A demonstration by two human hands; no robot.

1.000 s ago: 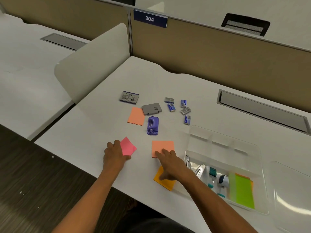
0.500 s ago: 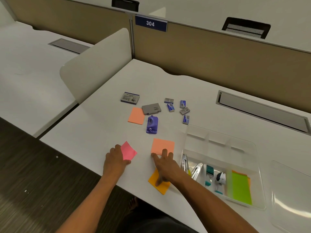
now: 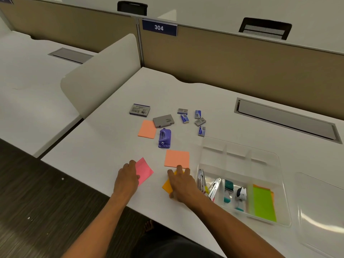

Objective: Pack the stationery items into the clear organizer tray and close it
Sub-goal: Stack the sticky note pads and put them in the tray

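Right hand (image 3: pixel 183 185) lies flat, fingers apart, on thin orange square sticky-note pad (image 3: pixel 167 186) just left of clear plastic organizer tray (image 3: pixel 283 192); left hand (image 3: pixel 127 177) flat on pink pad (image 3: pixel 144 171). Pads light, flexible: pinch at edge.

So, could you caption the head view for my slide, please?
Left hand on pink sticky pad, right hand on orange pad, beside open organizer tray.

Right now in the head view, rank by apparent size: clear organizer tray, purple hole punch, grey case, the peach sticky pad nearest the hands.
1. clear organizer tray
2. peach sticky pad, though it lies nearer the camera
3. purple hole punch and grey case: look alike, not ranked.
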